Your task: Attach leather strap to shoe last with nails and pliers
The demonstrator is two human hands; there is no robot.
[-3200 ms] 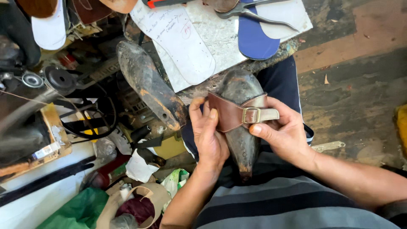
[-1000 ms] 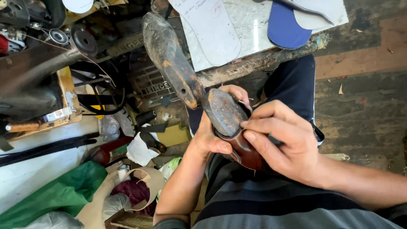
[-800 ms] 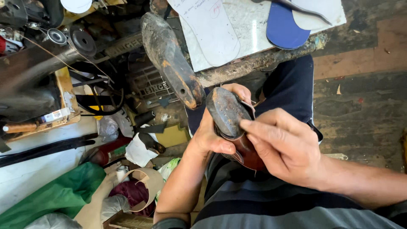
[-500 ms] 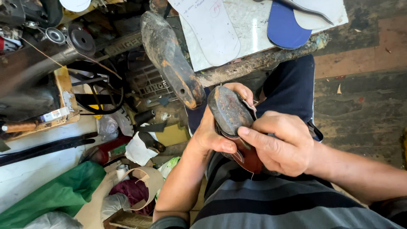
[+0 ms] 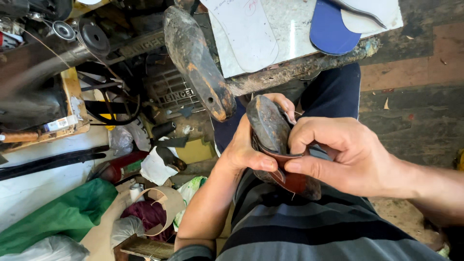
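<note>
A dark, worn shoe last (image 5: 268,124) rests on my lap with a brown leather strap (image 5: 285,170) wrapped over it. My left hand (image 5: 250,148) cups the last from its left side, thumb pressed on the strap. From the right, my right hand (image 5: 338,155) grips the strap and the last, fingers curled over the top and the thumb meeting my left thumb on the leather. The strap's buckle is hidden under my right hand.
A second dark shoe last (image 5: 195,60) stands on a post in front of my knees. Beyond it a stone slab (image 5: 295,41) carries white paper patterns (image 5: 246,31) and a blue insole (image 5: 332,29). An old black sewing machine (image 5: 58,53), green cloth (image 5: 58,217) and scraps crowd the left.
The last has been turned up onto its side in my lap. My right hand slid down over the strap and now covers the buckle, pressing the leather against the last.
</note>
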